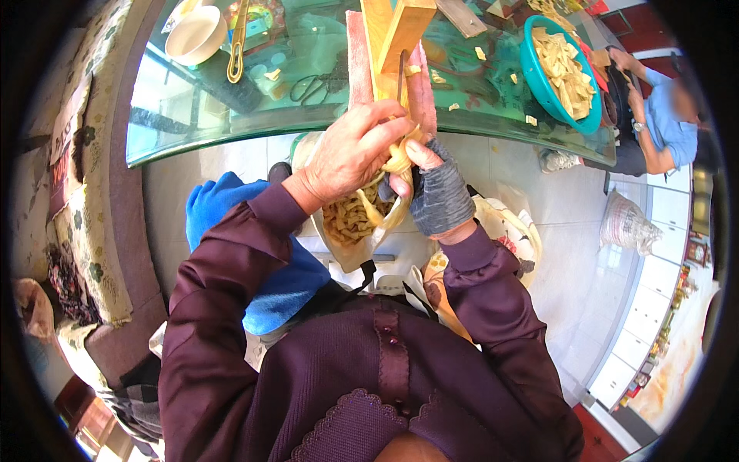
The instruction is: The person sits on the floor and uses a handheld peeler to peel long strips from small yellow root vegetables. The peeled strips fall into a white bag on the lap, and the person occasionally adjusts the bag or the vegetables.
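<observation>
My left hand (353,151) grips the upper end of a soft, twisted pale-yellow strip (399,159) just past the table edge. My right hand (441,187), in a grey fingerless glove or wrap, pinches the same strip from the other side, thumb on top. Right above my hands a wooden stand (388,52) with a thin metal blade or rod (400,78) projects over the edge. It rests on a pink towel (361,63). Beneath my hands a cloth bag (352,257) hangs open, with many yellow-brown strips (349,222) inside. My left fingertips are partly hidden.
On the green glass table (277,118) lie a white bowl (196,36), a golden-handled utensil (235,63), scissors (312,86) and pale scraps. A turquoise basin (589,118) holds pale-yellow pieces (560,72). A co-worker (670,110) sits at right. A sack (626,222) stands on the floor.
</observation>
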Tool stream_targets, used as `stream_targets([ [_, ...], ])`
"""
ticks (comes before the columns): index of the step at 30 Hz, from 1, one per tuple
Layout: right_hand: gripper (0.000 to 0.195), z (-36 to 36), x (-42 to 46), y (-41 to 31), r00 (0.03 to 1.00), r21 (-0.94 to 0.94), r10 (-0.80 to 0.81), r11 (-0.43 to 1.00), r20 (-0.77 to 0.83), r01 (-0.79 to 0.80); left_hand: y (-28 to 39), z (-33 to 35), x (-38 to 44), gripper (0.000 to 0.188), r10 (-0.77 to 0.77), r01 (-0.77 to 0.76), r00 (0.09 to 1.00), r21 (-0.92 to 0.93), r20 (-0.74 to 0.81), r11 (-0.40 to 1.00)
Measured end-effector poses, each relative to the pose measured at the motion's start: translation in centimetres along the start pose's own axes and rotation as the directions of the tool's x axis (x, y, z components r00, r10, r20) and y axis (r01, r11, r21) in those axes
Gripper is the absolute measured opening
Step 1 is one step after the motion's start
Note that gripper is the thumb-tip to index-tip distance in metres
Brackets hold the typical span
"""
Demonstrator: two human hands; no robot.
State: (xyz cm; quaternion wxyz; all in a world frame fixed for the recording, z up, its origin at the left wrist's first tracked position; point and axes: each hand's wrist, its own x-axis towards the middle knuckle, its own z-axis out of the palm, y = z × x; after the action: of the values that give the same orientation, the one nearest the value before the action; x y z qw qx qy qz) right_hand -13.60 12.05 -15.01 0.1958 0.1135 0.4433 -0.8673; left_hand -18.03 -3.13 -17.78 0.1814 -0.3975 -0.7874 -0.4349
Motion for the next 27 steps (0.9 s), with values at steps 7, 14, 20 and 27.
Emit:
stream_targets([
  [7,0.017,1.0,-1.1,0.6,0.985,0.306,0.125,0.939,0.118,-0.156,0.5,-1.1,0.0,0.03,0.058,-0.065,0.997,-0.133,-0.057,0.989],
  [14,0.014,2.1,-1.0,0.8,0.931,-0.545,-0.339,0.811,-0.138,0.214,0.1,-0.3,-0.9,0.019,-0.122,0.123,0.992,-0.203,0.018,0.971],
  [20,0.02,1.6,-1.1,1.5,0.736,-0.939,-0.648,0.092,0.197,0.333,0.6,-0.2,-1.8,0.013,-0.467,0.514,0.827,-0.76,0.315,0.398],
  [27,0.019,2.2,-1.2,-0.3,0.944,-0.81,-0.322,0.572,-0.077,0.129,-1.1,-0.9,-2.0,0.013,-0.412,0.526,0.825,-0.792,0.387,0.311],
])
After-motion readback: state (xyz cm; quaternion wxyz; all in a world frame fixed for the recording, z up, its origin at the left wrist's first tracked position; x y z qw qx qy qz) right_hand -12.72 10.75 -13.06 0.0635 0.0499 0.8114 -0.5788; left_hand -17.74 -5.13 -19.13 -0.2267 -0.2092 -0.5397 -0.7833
